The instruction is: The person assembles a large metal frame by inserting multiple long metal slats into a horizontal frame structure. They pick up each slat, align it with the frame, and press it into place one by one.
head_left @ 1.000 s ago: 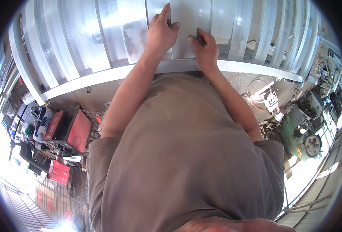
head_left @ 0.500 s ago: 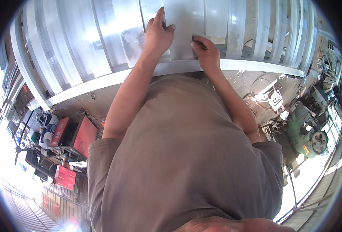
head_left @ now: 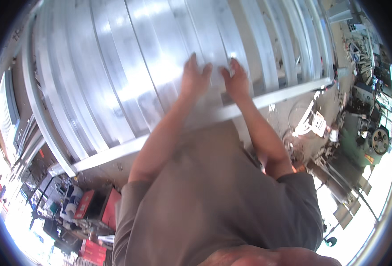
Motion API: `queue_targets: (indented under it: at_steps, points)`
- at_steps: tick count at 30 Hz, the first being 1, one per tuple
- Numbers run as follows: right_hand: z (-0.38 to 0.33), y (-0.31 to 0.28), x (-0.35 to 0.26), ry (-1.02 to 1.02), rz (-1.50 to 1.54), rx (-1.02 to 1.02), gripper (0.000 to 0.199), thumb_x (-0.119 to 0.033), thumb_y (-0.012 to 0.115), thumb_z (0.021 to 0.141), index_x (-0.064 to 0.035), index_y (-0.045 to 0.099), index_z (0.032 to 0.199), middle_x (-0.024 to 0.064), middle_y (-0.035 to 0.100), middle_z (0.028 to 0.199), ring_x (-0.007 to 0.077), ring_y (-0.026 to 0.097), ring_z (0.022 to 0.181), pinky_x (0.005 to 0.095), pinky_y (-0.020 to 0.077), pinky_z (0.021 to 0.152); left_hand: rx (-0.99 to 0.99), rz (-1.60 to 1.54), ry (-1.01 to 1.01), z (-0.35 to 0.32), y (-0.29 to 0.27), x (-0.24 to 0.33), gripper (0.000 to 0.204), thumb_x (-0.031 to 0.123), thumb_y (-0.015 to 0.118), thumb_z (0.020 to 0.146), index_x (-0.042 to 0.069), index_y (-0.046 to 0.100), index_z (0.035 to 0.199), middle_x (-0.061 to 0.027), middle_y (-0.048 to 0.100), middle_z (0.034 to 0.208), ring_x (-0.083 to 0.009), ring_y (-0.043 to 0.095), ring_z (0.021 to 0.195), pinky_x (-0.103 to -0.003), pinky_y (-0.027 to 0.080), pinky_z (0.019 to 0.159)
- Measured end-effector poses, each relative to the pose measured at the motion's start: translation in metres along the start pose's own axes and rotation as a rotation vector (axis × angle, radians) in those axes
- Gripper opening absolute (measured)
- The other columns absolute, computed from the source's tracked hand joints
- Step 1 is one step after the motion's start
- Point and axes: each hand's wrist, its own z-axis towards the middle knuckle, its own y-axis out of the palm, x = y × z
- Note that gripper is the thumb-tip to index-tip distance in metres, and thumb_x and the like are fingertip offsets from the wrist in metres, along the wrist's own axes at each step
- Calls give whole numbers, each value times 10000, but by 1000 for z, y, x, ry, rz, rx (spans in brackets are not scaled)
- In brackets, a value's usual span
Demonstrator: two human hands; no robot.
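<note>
On the far left, long metal bars (head_left: 32, 139) lie in a bundle beside a metal frame (head_left: 40, 113). The frame's curved-looking left side runs from far to near, and its pale near rail (head_left: 111, 156) stretches right toward the person. Near left, below that rail, stand a red and black box (head_left: 96, 205) and, nearer, some red cartons (head_left: 93, 252).

Across the frame, flat metal strips (head_left: 116, 66) lie side by side from left to middle, close together and shiny, their lengths running from near to far.

In the middle, the left hand (head_left: 196, 80) is over the strips, its fingers pointing far and its thumb spread away from them to the right; that gap is wide. Just right of it is the right hand (head_left: 237, 82), its thumb toward the left hand and a narrower gap between thumb and fingers. The strips lie under and beyond both sets of fingertips. Both hands are blurred, so whether the fingertips touch the metal cannot be told.

Right of the right hand, narrower slats (head_left: 267, 48) stand apart, with floor showing between them. Near right, a white thing (head_left: 312, 123) lies on the floor, and farther right stands a green machine (head_left: 354, 135) with a round wheel (head_left: 380, 141).
</note>
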Motion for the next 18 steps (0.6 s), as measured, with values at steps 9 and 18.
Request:
queue_targets:
  at_steps: [9, 18]
  points:
    - [63, -8, 10, 293, 391, -348, 644, -510, 590, 1030, -11, 579, 1438, 291, 701, 1277, 484, 661, 1206, 532, 507, 1039, 41, -317, -499, 52, 47, 43, 843, 499, 693, 976, -78, 454, 1543, -321, 615, 1396, -403, 627, 1286, -445, 500, 1077]
    - [57, -41, 48, 150, 468, -395, 626, -501, 604, 1036, 43, 580, 1346, 317, 673, 1262, 487, 643, 1207, 546, 487, 1021, 154, -440, -549, 71, 72, 104, 786, 520, 679, 1016, -66, 479, 1502, -200, 631, 1305, -272, 596, 1159, -424, 494, 981]
